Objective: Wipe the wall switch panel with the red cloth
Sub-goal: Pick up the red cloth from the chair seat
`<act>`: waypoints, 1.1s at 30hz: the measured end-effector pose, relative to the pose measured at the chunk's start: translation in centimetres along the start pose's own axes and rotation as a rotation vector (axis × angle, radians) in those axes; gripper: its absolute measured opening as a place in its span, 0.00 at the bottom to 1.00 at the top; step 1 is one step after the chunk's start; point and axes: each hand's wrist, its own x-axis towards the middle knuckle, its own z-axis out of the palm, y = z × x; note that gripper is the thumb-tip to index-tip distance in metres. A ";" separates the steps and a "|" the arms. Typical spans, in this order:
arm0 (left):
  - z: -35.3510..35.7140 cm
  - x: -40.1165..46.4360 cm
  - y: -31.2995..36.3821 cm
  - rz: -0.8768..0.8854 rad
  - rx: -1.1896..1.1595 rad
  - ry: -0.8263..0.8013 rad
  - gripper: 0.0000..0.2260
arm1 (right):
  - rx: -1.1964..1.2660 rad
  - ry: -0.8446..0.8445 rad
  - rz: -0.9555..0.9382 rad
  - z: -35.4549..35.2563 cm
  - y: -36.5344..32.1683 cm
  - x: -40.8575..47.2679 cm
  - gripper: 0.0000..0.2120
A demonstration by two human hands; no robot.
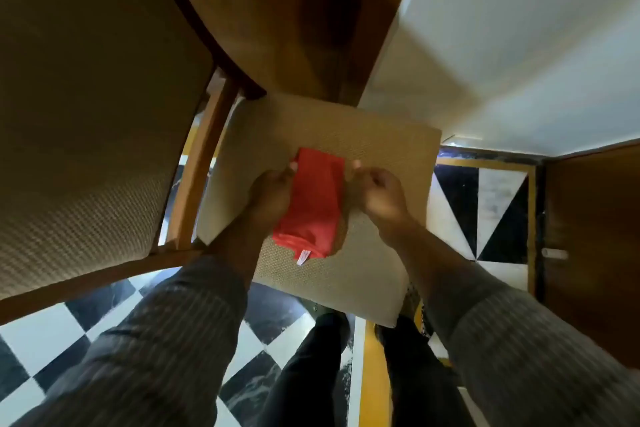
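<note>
A folded red cloth (pixel 313 204) with a small white tag at its near end lies on the beige woven seat cushion (pixel 388 156) of a chair. My left hand (pixel 272 192) grips the cloth's left edge near its far corner. My right hand (pixel 375 194) pinches the cloth's right edge, fingers curled. Both forearms in grey striped sleeves reach in from below. No wall switch panel is in view.
A second chair's beige backrest (pixel 90 114) fills the left. A wooden table edge (pixel 294 28) overhangs the seat from above. A white wall (pixel 519 45) runs on the right above a wooden door (pixel 592 246). Black-and-white chequered floor (pixel 69 340) lies below.
</note>
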 end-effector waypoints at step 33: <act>3.2 -14.7 14.4 0.403 -0.293 -0.299 0.01 | 0.166 0.148 -0.229 -13.9 -13.4 -12.9 0.08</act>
